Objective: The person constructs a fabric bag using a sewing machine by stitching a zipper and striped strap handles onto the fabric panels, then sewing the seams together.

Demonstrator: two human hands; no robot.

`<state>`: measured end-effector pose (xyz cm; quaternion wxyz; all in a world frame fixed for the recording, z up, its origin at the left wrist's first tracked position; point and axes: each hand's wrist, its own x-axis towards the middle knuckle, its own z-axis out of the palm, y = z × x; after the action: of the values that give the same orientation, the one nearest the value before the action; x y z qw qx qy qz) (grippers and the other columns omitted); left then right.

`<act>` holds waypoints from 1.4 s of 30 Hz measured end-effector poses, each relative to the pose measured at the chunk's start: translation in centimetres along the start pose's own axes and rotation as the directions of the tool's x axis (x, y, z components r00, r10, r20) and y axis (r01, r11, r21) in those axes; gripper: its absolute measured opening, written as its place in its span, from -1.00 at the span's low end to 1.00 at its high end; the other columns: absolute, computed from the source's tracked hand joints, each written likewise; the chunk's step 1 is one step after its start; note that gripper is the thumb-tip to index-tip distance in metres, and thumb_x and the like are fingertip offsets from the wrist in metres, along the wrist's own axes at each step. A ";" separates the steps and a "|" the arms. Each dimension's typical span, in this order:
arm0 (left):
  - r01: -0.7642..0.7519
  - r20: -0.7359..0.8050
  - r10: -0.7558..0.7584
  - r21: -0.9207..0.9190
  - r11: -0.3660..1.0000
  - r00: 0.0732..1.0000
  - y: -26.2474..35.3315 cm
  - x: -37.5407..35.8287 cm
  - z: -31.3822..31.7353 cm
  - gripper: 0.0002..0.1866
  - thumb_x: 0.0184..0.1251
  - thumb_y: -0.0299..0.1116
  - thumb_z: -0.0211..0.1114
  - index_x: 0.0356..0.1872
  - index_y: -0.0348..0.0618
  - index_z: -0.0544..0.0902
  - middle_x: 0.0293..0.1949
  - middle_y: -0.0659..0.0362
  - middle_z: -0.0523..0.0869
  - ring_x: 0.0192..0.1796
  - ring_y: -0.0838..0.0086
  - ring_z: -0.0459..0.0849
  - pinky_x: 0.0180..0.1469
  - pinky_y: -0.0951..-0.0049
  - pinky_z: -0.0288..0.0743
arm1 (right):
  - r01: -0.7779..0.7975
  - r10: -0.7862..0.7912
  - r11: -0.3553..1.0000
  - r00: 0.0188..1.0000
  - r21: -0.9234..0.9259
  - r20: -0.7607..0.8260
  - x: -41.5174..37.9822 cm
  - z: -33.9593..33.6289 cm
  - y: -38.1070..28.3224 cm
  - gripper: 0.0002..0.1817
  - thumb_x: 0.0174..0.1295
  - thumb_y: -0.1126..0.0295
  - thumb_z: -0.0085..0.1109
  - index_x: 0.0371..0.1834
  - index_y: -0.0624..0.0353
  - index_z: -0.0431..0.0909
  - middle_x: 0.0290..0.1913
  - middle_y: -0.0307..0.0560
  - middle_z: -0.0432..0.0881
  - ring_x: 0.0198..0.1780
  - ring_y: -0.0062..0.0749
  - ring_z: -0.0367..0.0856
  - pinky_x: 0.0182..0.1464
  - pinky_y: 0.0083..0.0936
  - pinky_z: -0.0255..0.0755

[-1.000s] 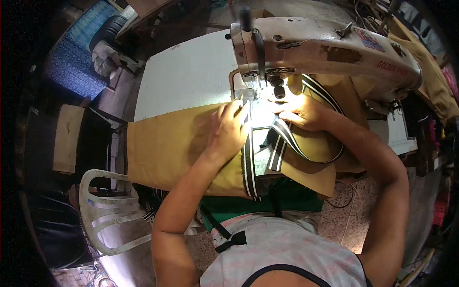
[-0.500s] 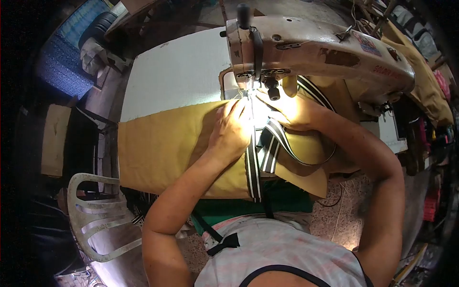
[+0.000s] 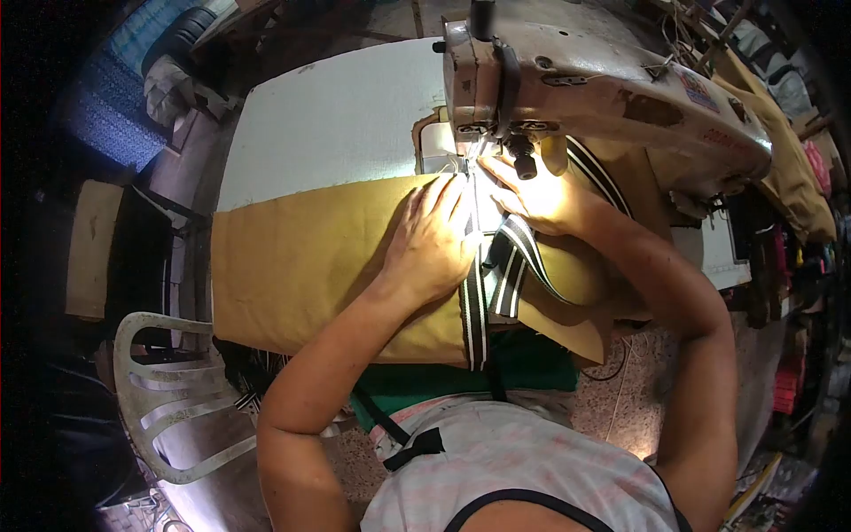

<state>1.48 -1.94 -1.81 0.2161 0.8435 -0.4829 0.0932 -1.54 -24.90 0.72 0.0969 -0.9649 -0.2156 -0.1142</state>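
My left hand [image 3: 433, 235] lies flat on the tan fabric [image 3: 292, 266], fingers stretched toward the needle area of a sewing machine [image 3: 612, 84]. A black-and-white striped webbing strap [image 3: 475, 324] runs lengthwise over the fabric, along the right side of that hand and up under the machine's head. On the strap's other side, my right hand [image 3: 545, 199] rests on the fabric with fingers extended toward the presser foot. A looped piece of the same webbing hangs below it. Bright lamp light washes out the fingertips and the stitching spot.
The white machine table [image 3: 337, 115] extends to the left behind the fabric. A plastic chair [image 3: 168, 390] stands at the lower left, near a dark box-like piece [image 3: 137, 257]. Green cloth [image 3: 541, 363] lies across the lap. More tan fabric [image 3: 771, 142] hangs at the right.
The view has shifted slightly, so the machine sits a little further right and higher. Both hands stay on the fabric beside the strap, with little visible movement.
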 end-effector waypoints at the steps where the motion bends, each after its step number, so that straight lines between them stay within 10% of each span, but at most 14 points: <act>1: -0.009 0.010 0.009 0.013 1.000 1.000 0.0 0.0 0.0 -0.41 0.40 -0.21 0.20 0.34 -0.40 0.46 0.38 -0.16 0.47 0.48 0.02 0.34 0.57 0.03 0.10 | 0.008 -0.006 0.999 0.999 0.036 -0.048 0.0 0.3 0.1 -0.45 0.47 0.22 0.03 0.51 0.07 0.34 0.45 0.19 0.41 0.44 0.12 0.39 0.51 -0.03 0.25; 13: 0.009 0.054 -0.010 0.021 1.000 0.999 0.0 -0.1 -0.1 -0.38 0.42 -0.19 0.13 0.39 -0.40 0.42 0.42 -0.16 0.43 0.54 0.01 0.27 0.60 -0.04 0.01 | 0.055 -0.041 0.996 0.984 0.077 -0.171 0.3 0.3 0.1 -0.42 0.16 0.33 0.33 0.29 0.23 0.55 0.20 0.15 0.57 0.25 0.05 0.53 0.38 -0.08 0.32; 42: 0.005 0.079 -0.004 -0.010 1.000 0.997 -0.2 0.3 -0.6 -0.37 0.47 -0.14 0.14 0.38 -0.44 0.41 0.42 -0.18 0.42 0.53 0.00 0.28 0.57 -0.09 0.03 | 0.067 -0.007 0.969 0.970 0.238 -0.244 0.1 1.2 1.0 -0.61 0.20 0.30 0.25 0.09 0.21 0.59 0.01 0.01 0.62 0.05 -0.04 0.59 0.10 -0.13 0.45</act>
<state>1.85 -1.76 -1.25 0.2014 0.8465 -0.4894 0.0570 -0.78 -25.42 -0.47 0.2384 -0.9203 -0.2325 -0.2052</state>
